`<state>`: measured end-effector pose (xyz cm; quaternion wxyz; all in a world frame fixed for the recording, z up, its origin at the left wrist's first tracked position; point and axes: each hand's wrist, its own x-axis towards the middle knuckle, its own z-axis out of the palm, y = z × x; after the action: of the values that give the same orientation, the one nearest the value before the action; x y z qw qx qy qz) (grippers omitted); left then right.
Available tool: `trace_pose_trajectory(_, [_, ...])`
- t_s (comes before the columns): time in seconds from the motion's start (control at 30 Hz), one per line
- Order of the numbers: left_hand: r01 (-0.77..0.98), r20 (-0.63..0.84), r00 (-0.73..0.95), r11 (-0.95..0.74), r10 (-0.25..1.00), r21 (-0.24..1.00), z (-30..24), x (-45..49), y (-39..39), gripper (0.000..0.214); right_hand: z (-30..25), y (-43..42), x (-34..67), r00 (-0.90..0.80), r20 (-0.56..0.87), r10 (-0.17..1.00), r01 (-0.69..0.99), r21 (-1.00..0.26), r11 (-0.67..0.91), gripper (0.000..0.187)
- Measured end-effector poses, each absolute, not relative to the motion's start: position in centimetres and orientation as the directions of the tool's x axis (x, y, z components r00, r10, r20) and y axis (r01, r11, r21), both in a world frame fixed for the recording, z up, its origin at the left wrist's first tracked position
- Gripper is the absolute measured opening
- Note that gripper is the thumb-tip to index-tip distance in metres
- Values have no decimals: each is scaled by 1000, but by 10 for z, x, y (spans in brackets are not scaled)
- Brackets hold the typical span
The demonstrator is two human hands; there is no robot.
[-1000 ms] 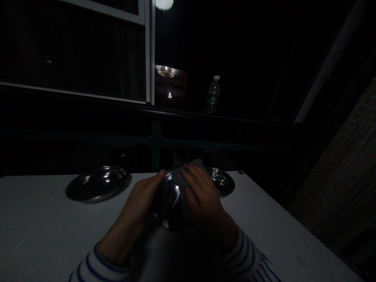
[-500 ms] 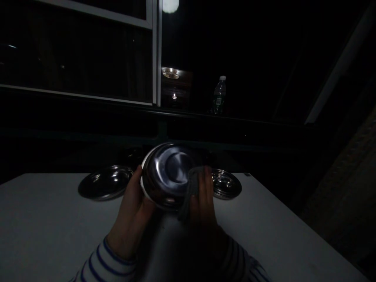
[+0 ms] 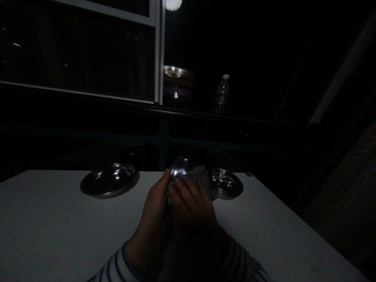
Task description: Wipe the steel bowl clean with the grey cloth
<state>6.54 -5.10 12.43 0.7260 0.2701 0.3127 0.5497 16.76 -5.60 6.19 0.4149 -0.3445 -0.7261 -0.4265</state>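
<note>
- steel bowl [image 3: 181, 167] is the landmark, held up between both hands; well to its left, on the white table [image 3: 58, 219], lies a broad, shallow steel dish [image 3: 101, 182], apart from either hand.
- left hand [image 3: 155, 199] is at the bowl's near left side, thumb against its edge; the hand is closed on the bowl, though its other fingers are hidden, so how far they wrap around cannot be told.
- right hand [image 3: 192, 203] lies over the bowl's near side, fingers slightly spread and pressed down on a grey cloth [image 3: 205, 178], holding it against the metal; its thumb is out of sight.
- half a second ago the bowl's round base faced the camera, with the cloth at its right side; now the bowl is tipped away and the cloth covers its near side. a different stretch of surface seems to be under the cloth, so the handling looks midway rather than finished.
- just right of the bowl, partly behind the cloth, a stack of steel dishes [image 3: 226, 182] sits on the table.
- beyond the bowl, higher and to its right, stands a plastic bottle [image 3: 222, 96].
</note>
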Motion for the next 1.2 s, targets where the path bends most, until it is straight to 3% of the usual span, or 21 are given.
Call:
trace_pose_trajectory(0.2, [-412, -59, -1, 54, 998, 910, 113, 66, -51, 36, 82, -63, 176, -353, 895, 273, 880, 219, 422, 34])
trace_pose_trajectory(0.3, [-390, -101, 61, 117, 993, 913, 113, 67, -54, 42, 96, -69, 188, -286, 865, 412, 899, 92, 429, 38])
trace_pose_trajectory(0.47, [-467, -94, 156, 157, 983, 870, 113, 67, -53, 33, 110, -73, 210, -122, 765, 632, 895, -191, 404, 43])
trace_pose_trajectory(0.6, [-518, -168, 156, 225, 973, 825, 115, 66, -49, 26, 112, -70, 221, 43, 764, 644, 818, -397, 416, 46])
trace_pose_trajectory(0.8, [-535, -170, 199, 252, 965, 806, 123, 62, -48, 21, 123, -73, 242, 250, 737, 628, 710, -581, 399, 24])
trace_pose_trajectory(0.9, [-530, -196, 177, 261, 964, 807, 126, 58, -47, 22, 129, -78, 254, 325, 767, 553, 812, -526, 252, 29])
trace_pose_trajectory(1.07, [-476, -190, 144, 236, 971, 847, 125, 55, -46, 30, 132, -83, 264, 278, 838, 469, 956, -192, -222, 40])
trace_pose_trajectory(1.13, [-431, -177, 142, 222, 974, 874, 124, 56, -46, 33, 131, -82, 260, 219, 858, 465, 950, -79, -302, 36])
trace_pose_trajectory(1.2, [-398, -179, 139, 220, 974, 890, 124, 57, -47, 33, 128, -82, 252, 137, 858, 495, 961, 5, -276, 33])
